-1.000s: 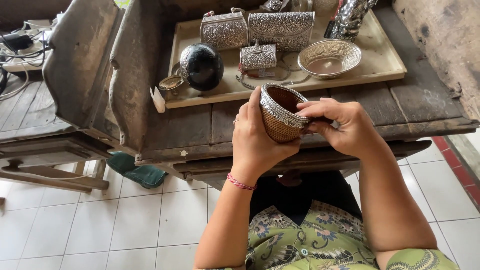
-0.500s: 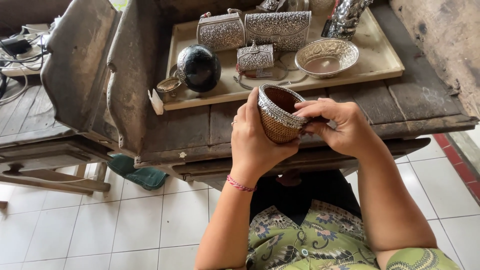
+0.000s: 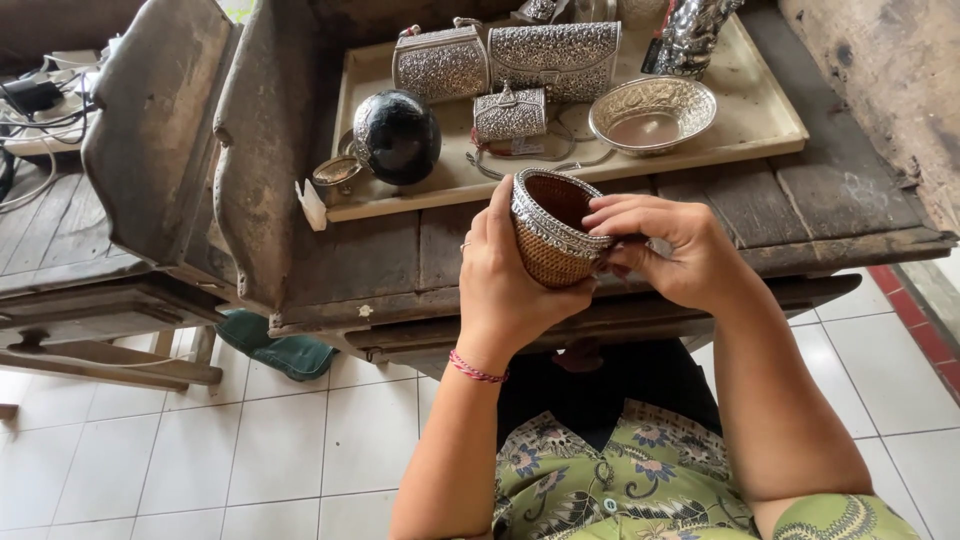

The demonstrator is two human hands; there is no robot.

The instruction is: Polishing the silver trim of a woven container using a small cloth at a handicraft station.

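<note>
My left hand [image 3: 512, 285] grips a small woven basket cup [image 3: 551, 238] with an embossed silver rim, held tilted above the front edge of an old wooden workbench [image 3: 830, 205]. My right hand [image 3: 675, 248] pinches the silver rim at its right side, fingertips on the metal band. The cup's dark inside faces up and away from me. A red thread bracelet circles my left wrist.
A pale wooden tray [image 3: 760, 120] on the bench carries a silver bowl [image 3: 652, 113], three embossed silver purses [image 3: 553, 57], a black round ball [image 3: 396, 136] and a small metal lid [image 3: 338, 173]. A slanted wooden block [image 3: 160, 150] stands left. White tiled floor lies below.
Both hands stay on the basket cup; the right fingers have shifted slightly along the rim. The view has barely moved.
</note>
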